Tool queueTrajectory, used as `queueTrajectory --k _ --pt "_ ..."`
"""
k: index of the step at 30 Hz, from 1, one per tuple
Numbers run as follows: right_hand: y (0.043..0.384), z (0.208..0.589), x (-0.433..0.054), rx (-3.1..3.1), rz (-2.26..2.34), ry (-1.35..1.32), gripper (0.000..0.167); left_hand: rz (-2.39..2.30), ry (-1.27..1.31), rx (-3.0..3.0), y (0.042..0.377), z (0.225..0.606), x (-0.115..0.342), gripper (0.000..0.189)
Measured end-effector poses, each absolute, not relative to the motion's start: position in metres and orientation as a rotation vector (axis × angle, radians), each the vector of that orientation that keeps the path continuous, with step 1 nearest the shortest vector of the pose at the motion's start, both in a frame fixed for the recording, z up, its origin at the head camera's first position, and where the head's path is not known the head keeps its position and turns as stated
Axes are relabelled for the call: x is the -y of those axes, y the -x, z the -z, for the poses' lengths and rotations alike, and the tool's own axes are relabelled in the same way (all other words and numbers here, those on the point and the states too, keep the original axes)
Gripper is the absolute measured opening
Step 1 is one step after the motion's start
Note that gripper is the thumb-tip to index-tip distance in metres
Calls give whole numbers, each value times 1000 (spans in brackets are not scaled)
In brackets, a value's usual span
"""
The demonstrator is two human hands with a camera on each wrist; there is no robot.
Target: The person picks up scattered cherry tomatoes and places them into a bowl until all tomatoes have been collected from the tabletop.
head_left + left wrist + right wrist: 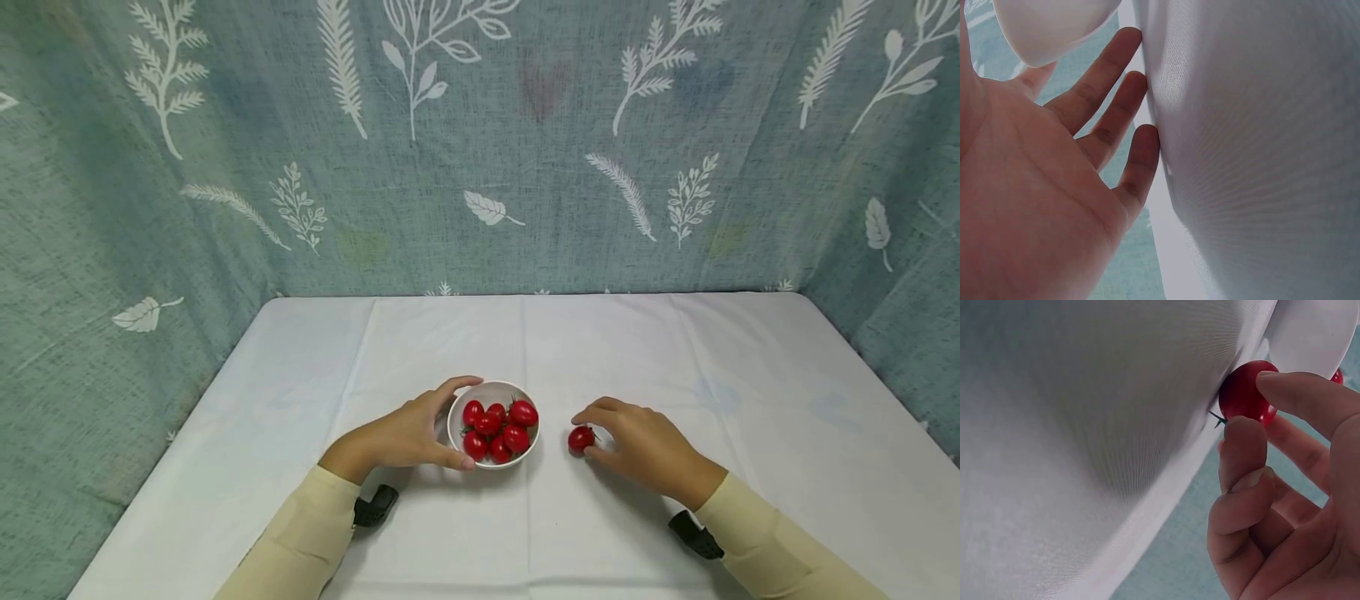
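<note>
A white bowl (452, 437) of cherry tomatoes (488, 423) stands on the white cloth. My left hand (408, 429) holds it from the left, thumb along the near side and index finger at the far side. In the left wrist view the other fingers (1132, 147) stretch out below the bowl (1054, 31). To the right of the bowl, my right hand (648, 446) pinches a single red cherry tomato (580, 440) between thumb and fingers. Its green stem (1217, 419) shows in the right wrist view, and the tomato is at or just above the cloth; I cannot tell which.
The white-covered table (300, 350) spreads out around both hands. A green leaf-patterned curtain (480, 167) hangs behind it and along both sides. A black wrist device (375, 506) sits below the left hand, and another (696, 534) below the right.
</note>
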State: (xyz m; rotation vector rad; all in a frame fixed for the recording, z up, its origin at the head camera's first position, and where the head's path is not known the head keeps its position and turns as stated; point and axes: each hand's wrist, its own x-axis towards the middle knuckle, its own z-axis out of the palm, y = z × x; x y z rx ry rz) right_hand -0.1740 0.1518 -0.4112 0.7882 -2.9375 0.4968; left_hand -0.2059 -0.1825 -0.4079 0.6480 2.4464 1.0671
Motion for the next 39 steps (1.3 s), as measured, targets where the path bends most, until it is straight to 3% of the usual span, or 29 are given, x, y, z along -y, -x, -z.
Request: queueTrajectory --k 39 --pt "176 410 -145 2982 -462 -797 29 -1082 -657 -2431 206 407 183 106"
